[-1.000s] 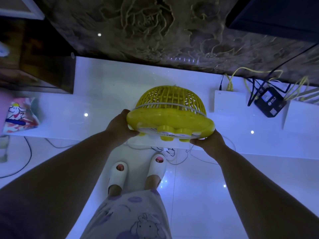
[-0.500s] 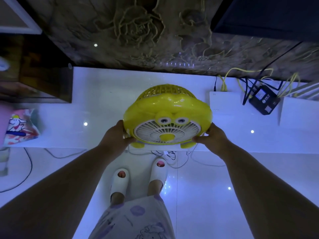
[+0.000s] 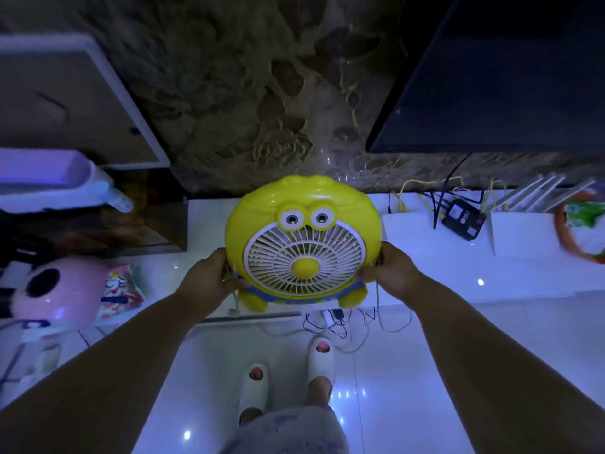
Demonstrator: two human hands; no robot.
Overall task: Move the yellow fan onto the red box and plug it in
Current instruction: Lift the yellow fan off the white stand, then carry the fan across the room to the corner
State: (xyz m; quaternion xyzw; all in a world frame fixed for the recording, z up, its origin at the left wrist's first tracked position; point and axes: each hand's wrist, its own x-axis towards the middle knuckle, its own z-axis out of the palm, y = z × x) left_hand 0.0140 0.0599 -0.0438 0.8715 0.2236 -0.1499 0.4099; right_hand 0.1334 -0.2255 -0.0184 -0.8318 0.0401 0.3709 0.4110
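Observation:
The yellow fan [image 3: 302, 217], round with cartoon eyes and a white front grille, is held upright in the air, its face turned toward me, above the front edge of a white shelf [image 3: 442, 280]. My left hand [image 3: 209, 276] grips its left side and my right hand [image 3: 391, 268] grips its right side. A thin pale cord [image 3: 378, 298] hangs down from the fan by my right hand. No red box is visible in the dim room.
A dark screen [image 3: 491, 83] hangs at upper right over a black router [image 3: 463, 221] with yellow and black cables. A pink round object [image 3: 59, 290] and a colourful bag [image 3: 121, 290] sit at left. Loose wires [image 3: 340, 322] lie on the floor by my slippered feet [image 3: 320, 358].
The fan has been tipped from face-down to upright with its grille toward me and lifted higher. The view has tilted up, showing more of the wall and the left side.

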